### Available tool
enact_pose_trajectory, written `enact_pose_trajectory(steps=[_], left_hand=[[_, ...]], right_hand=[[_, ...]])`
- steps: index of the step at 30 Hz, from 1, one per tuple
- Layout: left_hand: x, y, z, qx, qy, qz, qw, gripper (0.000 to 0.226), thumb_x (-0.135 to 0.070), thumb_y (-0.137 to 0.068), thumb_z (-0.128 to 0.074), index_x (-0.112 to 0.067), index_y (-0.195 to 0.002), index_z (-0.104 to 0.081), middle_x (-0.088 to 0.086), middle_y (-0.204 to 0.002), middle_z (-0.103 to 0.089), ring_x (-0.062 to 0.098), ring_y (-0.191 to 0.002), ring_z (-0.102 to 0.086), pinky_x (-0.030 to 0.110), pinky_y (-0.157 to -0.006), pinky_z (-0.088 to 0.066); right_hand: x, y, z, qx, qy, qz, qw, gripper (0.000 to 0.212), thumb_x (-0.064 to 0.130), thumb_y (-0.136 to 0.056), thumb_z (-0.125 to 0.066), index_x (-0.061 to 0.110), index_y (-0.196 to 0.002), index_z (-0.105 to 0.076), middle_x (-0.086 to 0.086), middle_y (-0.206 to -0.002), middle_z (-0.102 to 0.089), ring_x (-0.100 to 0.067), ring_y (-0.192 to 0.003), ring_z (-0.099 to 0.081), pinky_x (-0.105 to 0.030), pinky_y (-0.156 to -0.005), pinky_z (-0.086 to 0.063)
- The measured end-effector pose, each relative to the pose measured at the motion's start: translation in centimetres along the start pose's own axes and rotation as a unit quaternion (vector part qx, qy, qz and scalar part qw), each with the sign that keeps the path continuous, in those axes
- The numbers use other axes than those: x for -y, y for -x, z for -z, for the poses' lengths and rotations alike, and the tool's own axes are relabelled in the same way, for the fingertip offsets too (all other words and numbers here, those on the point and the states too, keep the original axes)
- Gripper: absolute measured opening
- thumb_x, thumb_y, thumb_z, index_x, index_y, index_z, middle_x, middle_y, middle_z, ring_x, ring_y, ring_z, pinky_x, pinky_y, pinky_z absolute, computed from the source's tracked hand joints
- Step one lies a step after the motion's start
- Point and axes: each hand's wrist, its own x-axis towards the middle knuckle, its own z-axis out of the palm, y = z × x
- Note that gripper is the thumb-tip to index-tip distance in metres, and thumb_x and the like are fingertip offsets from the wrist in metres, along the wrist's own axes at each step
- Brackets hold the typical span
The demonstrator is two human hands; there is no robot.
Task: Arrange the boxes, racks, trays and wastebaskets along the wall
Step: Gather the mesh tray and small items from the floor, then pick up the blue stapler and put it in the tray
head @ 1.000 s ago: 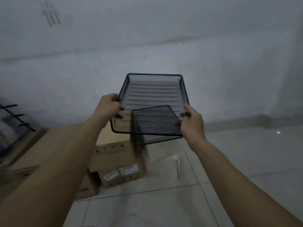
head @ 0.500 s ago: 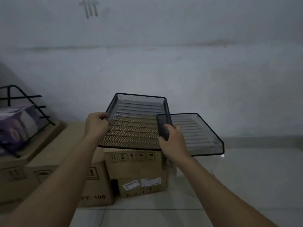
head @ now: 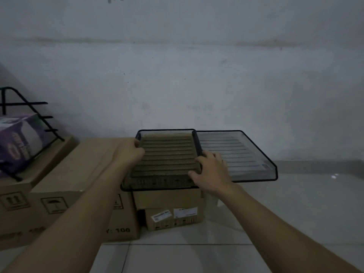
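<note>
A black mesh tray [head: 167, 154] lies on top of a stacked cardboard box [head: 169, 198] by the wall. My left hand [head: 130, 152] grips its left rim. A second black mesh tray [head: 242, 154] hangs in the air just to the right, level with the first. My right hand [head: 210, 172] holds this second tray at its left edge, where the two trays meet. A smaller labelled box [head: 173, 217] sits on the floor under the stacked box.
A large cardboard box [head: 74, 186] stands left of the trays, and another box [head: 17, 186] farther left carries a black wire rack [head: 23, 115] with a purple package [head: 17, 142]. White wall behind, pale tiled floor [head: 275, 213] to the right and front.
Both trays came down from chest height. The left tray now rests on the cardboard box, and the right tray has swung out level beside it.
</note>
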Motion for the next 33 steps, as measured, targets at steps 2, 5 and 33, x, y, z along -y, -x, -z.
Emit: enact_pose_trajectory(steps=[2, 5, 33], left_hand=[[-2.4, 0.4, -0.6, -0.045, -0.004, -0.05, 0.998, 0.026, -0.015, -0.086, -0.056, -0.011, -0.109, -0.068, 0.009, -0.111, -0.068, 0.028, -0.106, -0.061, 0.03, -0.085, -0.046], [-6.9, 1.5, -2.1, -0.084, 0.018, -0.113, 0.99, 0.03, -0.013, -0.089, -0.053, -0.012, -0.115, -0.067, 0.007, -0.118, -0.067, 0.025, -0.11, -0.06, 0.03, -0.092, -0.045], [-44.2, 35.1, -35.0, 0.192, -0.062, -0.532, 0.822, 0.024, -0.034, -0.091, -0.048, -0.019, -0.091, -0.066, -0.001, -0.092, -0.07, 0.022, -0.083, -0.064, 0.039, -0.079, -0.054]], right_hand=[[-0.9, 0.5, 1.3, -0.019, -0.001, -0.004, 1.0, 0.051, 0.051, -0.089, -0.057, 0.025, -0.133, -0.054, -0.001, -0.15, -0.036, -0.021, -0.137, -0.026, -0.039, -0.109, -0.024], [-3.4, 1.5, 3.7, -0.031, 0.002, -0.02, 0.999, 0.048, 0.045, -0.089, -0.06, 0.025, -0.132, -0.056, -0.002, -0.149, -0.039, -0.021, -0.138, -0.028, -0.037, -0.11, -0.023], [-41.5, 37.5, 24.2, -0.078, -0.044, -0.429, 0.899, 0.02, 0.024, -0.084, -0.069, 0.008, -0.093, -0.075, -0.01, -0.095, -0.074, -0.025, -0.093, -0.066, -0.033, -0.082, -0.055]])
